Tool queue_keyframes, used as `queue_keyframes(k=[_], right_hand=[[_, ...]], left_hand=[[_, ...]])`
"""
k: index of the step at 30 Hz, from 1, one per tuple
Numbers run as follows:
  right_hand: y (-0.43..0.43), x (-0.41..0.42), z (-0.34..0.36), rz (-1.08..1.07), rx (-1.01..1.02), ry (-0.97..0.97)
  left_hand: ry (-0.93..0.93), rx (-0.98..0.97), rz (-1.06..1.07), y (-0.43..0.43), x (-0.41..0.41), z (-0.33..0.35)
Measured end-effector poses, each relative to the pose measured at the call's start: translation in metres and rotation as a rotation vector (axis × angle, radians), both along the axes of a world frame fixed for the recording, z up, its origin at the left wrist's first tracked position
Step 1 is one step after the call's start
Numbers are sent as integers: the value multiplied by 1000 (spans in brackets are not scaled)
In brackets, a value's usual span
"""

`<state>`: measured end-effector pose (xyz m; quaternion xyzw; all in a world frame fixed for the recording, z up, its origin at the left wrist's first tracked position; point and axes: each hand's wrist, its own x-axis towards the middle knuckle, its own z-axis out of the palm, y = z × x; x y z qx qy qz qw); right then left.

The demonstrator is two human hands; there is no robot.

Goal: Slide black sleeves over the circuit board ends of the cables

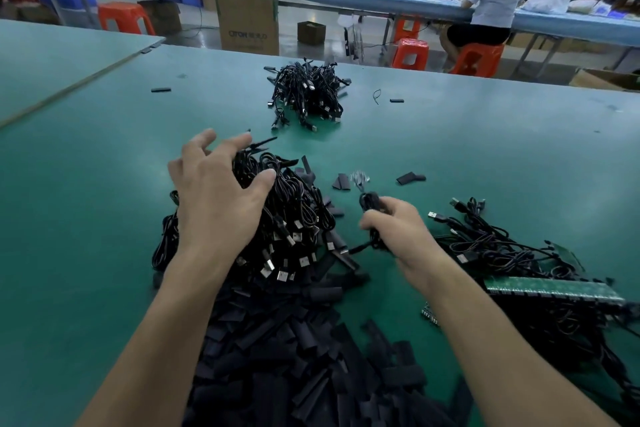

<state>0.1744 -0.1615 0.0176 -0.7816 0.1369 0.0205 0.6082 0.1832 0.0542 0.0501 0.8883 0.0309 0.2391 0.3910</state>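
- Black sleeves (304, 357) lie in a big loose heap on the green worktop (86, 201), between the two forearms and nearer the body than both hands.
- Just beyond that heap and touching it, the left hand (218, 198) rests wide open, fingers spread, on top of a mound of coiled cables (298, 218) with silver USB plugs.
- To the right of the mound, the right hand (398, 232) has its fingers curled round a single coiled cable (370, 202), whose loop sticks out beyond the knuckles.
- Right of the right hand lies a tangle of cables (491, 246), with a green circuit board strip (554, 289) along its near side.
- A few loose sleeves (410, 178) lie flat on the worktop just beyond the right hand.
- Well beyond both hands, a far bundle of cables (308, 94) sits alone, with single sleeves scattered to either side of it.
- Across the aisle behind it, a person (495, 0) sits on a red stool (478, 59) at another bench.
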Motion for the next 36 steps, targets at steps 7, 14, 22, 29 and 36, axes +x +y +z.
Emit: queue_keyframes(k=[7, 14, 22, 29, 36], right_hand=[[-8, -18, 21, 341, 230, -241], [-7, -31, 24, 520, 145, -226], [7, -26, 28, 359, 6, -408], [14, -18, 33, 249, 205, -495], [16, -21, 30, 323, 403, -419]], left_hand=[[-86, -261, -377, -22, -13, 7], [36, -659, -448, -31, -10, 2], [28, -561, -523, -36, -14, 1], [96, -583, -675, -38, -19, 6], [143, -655, -784, -34, -19, 8]])
